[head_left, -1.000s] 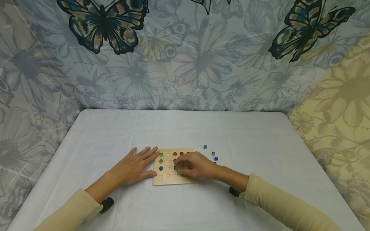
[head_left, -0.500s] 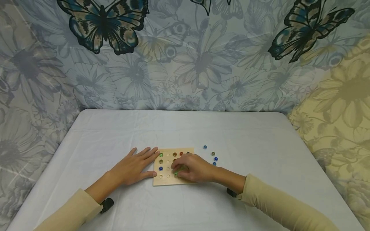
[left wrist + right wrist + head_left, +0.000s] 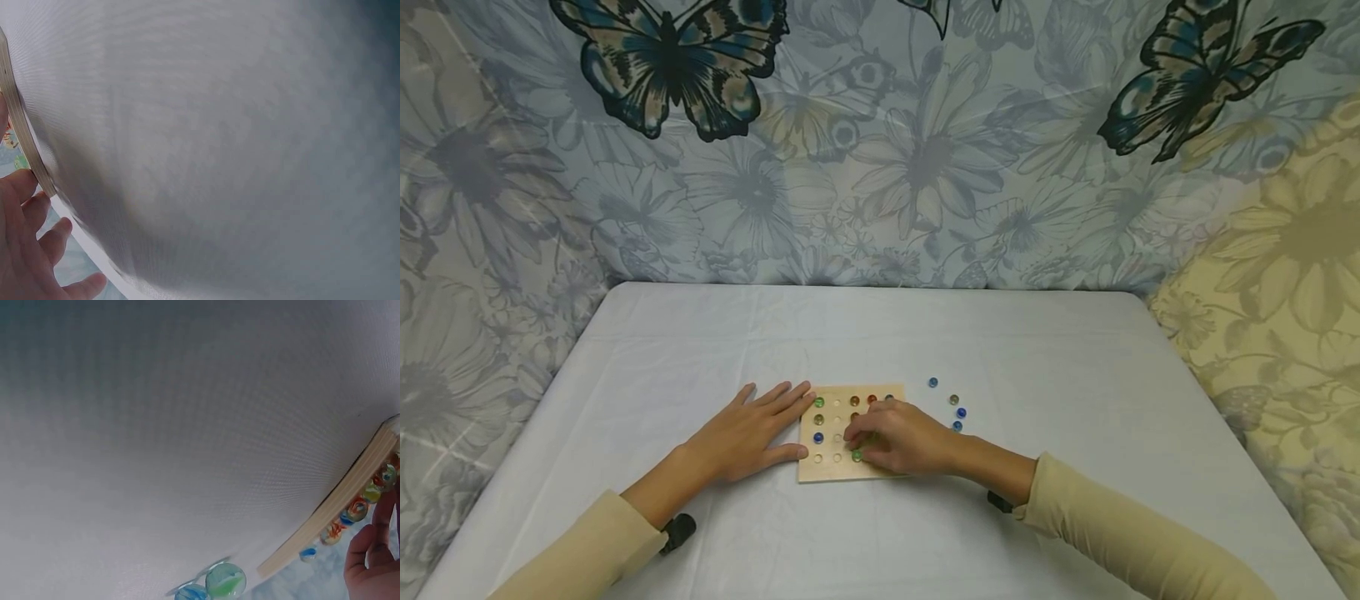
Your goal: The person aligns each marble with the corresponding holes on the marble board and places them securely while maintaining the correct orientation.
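- Green marble: at near-row hole, wooden board.
- My right grip: fingers curved, thumb beside marble; cannot tell whether pinching.
- My left grip: fingers spread, touching board's left edge.

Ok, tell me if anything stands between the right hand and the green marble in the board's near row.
Nothing visible does. In the head view, the right hand is right at the green marble on the wooden board, with no other marble between them; whether they touch is too small to tell.
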A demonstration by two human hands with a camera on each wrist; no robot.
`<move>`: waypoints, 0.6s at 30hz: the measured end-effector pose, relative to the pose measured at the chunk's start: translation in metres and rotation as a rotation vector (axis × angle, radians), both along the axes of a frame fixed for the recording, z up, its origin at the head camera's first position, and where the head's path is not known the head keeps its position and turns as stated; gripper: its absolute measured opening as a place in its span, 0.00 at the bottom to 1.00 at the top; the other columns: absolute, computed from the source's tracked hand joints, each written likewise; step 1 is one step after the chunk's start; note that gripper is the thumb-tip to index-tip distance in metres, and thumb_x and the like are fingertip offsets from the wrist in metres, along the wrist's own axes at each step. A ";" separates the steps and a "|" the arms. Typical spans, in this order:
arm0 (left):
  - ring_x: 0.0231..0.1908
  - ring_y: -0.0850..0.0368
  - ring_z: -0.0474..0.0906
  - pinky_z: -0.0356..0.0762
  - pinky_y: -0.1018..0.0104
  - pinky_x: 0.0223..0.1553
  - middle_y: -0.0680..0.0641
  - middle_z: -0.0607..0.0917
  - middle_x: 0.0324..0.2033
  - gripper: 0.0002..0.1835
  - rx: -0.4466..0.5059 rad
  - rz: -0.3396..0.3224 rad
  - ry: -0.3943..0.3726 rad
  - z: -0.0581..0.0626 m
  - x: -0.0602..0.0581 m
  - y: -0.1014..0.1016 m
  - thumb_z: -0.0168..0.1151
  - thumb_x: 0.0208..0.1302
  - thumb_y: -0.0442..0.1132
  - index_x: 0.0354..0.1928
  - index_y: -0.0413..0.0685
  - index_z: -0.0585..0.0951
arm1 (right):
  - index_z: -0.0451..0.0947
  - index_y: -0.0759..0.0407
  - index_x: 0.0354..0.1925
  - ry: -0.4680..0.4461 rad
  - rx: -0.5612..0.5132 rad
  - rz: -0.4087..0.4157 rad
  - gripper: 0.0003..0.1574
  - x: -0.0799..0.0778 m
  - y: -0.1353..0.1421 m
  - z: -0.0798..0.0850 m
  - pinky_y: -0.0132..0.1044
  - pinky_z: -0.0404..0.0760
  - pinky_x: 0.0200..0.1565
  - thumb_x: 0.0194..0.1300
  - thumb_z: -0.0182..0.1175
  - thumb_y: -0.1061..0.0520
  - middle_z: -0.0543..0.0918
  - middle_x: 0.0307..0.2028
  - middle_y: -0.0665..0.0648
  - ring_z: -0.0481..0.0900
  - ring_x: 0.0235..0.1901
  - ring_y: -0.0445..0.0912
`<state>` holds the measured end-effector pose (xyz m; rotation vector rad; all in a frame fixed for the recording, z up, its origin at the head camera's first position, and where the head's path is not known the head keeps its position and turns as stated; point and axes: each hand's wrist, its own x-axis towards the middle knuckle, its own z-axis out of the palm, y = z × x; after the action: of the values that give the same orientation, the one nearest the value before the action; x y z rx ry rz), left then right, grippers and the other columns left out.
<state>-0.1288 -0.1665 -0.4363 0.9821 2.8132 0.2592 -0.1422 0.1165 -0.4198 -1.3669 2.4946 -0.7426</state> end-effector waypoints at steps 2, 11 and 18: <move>0.75 0.45 0.53 0.51 0.31 0.67 0.49 0.58 0.76 0.42 -0.003 0.001 -0.002 0.000 0.000 0.000 0.47 0.71 0.67 0.78 0.52 0.57 | 0.84 0.56 0.48 0.007 -0.012 -0.011 0.14 0.000 0.002 0.001 0.34 0.76 0.52 0.62 0.68 0.63 0.87 0.41 0.42 0.80 0.44 0.35; 0.75 0.46 0.53 0.50 0.31 0.67 0.49 0.58 0.76 0.43 -0.012 0.006 -0.003 0.000 0.000 0.001 0.47 0.71 0.68 0.78 0.53 0.56 | 0.84 0.58 0.48 0.041 -0.103 -0.085 0.15 -0.009 0.025 0.015 0.37 0.78 0.46 0.61 0.69 0.65 0.87 0.40 0.46 0.80 0.40 0.42; 0.75 0.46 0.53 0.50 0.30 0.67 0.49 0.58 0.76 0.43 -0.009 0.009 -0.002 0.000 0.000 0.001 0.47 0.71 0.68 0.78 0.52 0.57 | 0.83 0.60 0.48 0.073 -0.128 -0.164 0.16 -0.021 0.049 0.023 0.44 0.79 0.49 0.60 0.69 0.66 0.87 0.40 0.48 0.81 0.41 0.42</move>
<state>-0.1285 -0.1651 -0.4366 0.9677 2.8152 0.2483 -0.1628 0.1658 -0.3970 -1.2610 2.6836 -0.9156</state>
